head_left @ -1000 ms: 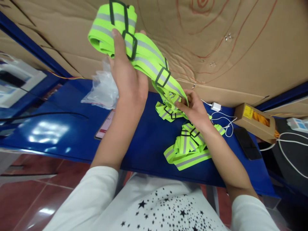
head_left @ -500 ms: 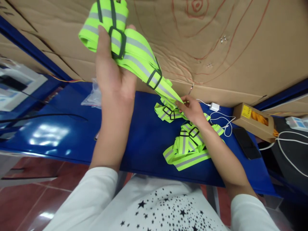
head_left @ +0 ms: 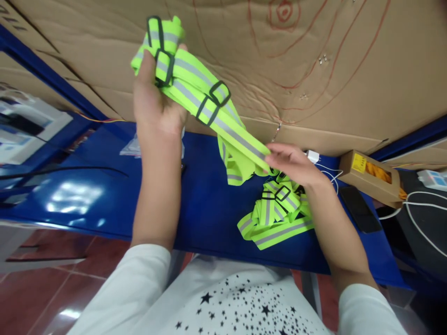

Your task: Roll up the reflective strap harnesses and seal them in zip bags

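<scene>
A neon-yellow reflective strap (head_left: 230, 134) with grey stripes and black buckles runs slantwise between my two hands. My left hand (head_left: 157, 100) is raised at the upper left, wrapped round a folded bundle of it, thumb over the front. Lower down on the right, my right hand (head_left: 291, 160) pinches the strap's edge between thumb and fingers. Part of the strap hangs in a loop below, near the table. Beneath my right hand and forearm, a heap of similar neon straps (head_left: 274, 218) with black buckles lies on the blue table (head_left: 209, 204), partly covered by the arm.
A brown cardboard sheet (head_left: 314, 93) with red curved lines stands behind the table. To the right are a white charger (head_left: 312, 156) with its cable, a black phone (head_left: 359, 209) and a cardboard box (head_left: 369, 177). A clear plastic bag (head_left: 131, 146) lies behind my left forearm.
My left hand has come down slightly with the bundle. My right hand has shifted right, its fingers straighter. The strap's middle buckles have turned and spread, and a lower section has lifted into a hanging loop.
</scene>
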A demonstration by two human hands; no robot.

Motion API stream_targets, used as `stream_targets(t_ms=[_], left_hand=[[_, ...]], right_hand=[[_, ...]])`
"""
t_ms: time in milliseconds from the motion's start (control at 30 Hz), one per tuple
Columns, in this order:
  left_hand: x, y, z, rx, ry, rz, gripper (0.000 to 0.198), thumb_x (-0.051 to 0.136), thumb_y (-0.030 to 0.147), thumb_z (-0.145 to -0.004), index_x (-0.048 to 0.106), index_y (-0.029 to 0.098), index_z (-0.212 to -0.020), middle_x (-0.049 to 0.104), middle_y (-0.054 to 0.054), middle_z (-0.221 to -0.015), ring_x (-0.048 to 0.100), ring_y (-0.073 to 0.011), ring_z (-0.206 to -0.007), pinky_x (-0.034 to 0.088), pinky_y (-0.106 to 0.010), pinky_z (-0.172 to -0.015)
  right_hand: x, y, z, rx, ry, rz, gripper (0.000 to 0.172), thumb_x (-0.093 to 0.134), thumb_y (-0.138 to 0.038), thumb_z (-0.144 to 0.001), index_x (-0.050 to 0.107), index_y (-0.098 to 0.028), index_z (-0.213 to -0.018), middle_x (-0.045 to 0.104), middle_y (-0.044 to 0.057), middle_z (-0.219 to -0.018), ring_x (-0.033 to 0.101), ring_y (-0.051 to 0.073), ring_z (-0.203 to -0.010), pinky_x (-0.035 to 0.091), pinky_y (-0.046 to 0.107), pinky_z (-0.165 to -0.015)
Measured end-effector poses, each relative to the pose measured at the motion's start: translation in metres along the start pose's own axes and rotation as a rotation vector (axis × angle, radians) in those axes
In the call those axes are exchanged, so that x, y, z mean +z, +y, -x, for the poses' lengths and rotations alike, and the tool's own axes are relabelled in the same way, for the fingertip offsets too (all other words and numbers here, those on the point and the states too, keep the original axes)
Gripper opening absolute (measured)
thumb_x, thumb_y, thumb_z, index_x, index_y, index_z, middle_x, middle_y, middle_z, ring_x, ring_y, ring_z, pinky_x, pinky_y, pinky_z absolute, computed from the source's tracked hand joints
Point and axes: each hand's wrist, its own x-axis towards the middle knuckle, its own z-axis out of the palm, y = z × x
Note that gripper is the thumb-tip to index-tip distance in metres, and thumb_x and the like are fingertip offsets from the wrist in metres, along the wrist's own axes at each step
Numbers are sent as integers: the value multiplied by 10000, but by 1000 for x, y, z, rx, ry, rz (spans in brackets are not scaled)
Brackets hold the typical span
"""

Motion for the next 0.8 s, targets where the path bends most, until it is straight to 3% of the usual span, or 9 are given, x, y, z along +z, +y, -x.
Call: stream_targets(t_ms=[133, 267, 367, 433, 500, 533, 633, 733, 800], left_hand=[[9, -4, 13, 92, -203, -68, 442, 207, 347, -1164, 624, 246, -1057, 780, 93, -966, 611, -83, -1192, 425, -224, -1248], [24, -6, 30, 2, -323, -165, 494, 210, 427, -1142, 676, 293, -1044, 779, 84, -1145, 548, -176, -1367, 431, -343, -1285], [37, -10, 44, -94, -336, -148, 474, 267, 448, -1128, 707, 284, -1066, 775, 16, -1190, 496, -282, -1479, 458, -444, -1261], [43, -17, 55, -127, -299, -128, 377, 377, 400, -1112, 724, 260, -1062, 780, -31, -1146, 528, -334, -1464, 499, -491, -1211], [47, -25, 66, -176, -307, -118, 243, 496, 299, -1074, 728, 229, -1063, 781, -63, -1083, 650, -351, -1337, 575, -523, -1104], [47, -29, 70, -219, -368, -127, 177, 554, 253, -1044, 725, 220, -1078, 780, -67, -1057, 723, -345, -1219, 620, -523, -1020], [44, -40, 81, -378, -643, -207, 178, 731, 204, -935, 721, 192, -1113, 768, -53, -965, 806, -281, -861, 678, -430, -779], [43, -46, 84, -474, -807, -304, 318, 846, 243, -843, 718, 181, -1126, 748, -22, -893, 804, -262, -846, 668, -368, -763], [43, -49, 81, -414, -862, -360, 415, 878, 283, -810, 698, 211, -1177, 748, -9, -925, 802, -260, -903, 664, -347, -783]], right_hand=[[0, -3, 3, -122, -256, 517, 280, 597, -443, -1018, 758, -231, -932, 748, 45, -943, 685, 218, -873, 526, 363, -804], [-8, -11, 12, -124, -209, 580, 281, 593, -385, -1030, 753, -268, -1230, 782, 48, -1206, 744, 231, -1039, 557, 377, -934], [-17, -23, 20, -111, -23, 536, 304, 633, -406, -1017, 742, -313, -1285, 801, 23, -1148, 761, 225, -1021, 593, 378, -921], [-20, -31, 23, -206, 239, 476, 325, 645, -409, -1017, 718, -349, -1328, 784, 29, -1161, 749, 223, -1040, 600, 395, -935], [-20, -35, 24, -361, 463, 371, 393, 665, -471, -1004, 677, -389, -1388, 743, 46, -1268, 722, 229, -1128, 586, 420, -1004], [-20, -37, 24, -427, 514, 308, 448, 678, -534, -982, 661, -402, -1410, 712, 52, -1346, 701, 240, -1196, 573, 430, -1045], [-19, -40, 30, -424, 432, 146, 591, 720, -682, -886, 678, -396, -1402, 655, 48, -1465, 649, 290, -1324, 584, 441, -1058], [-21, -48, 43, -230, 268, 22, 510, 766, -632, -871, 745, -371, -1309, 737, 31, -1314, 723, 314, -1196, 657, 436, -895], [-22, -55, 50, -139, 210, -30, 526, 806, -598, -845, 741, -372, -1316, 767, 17, -1211, 761, 309, -1080, 675, 442, -843]])
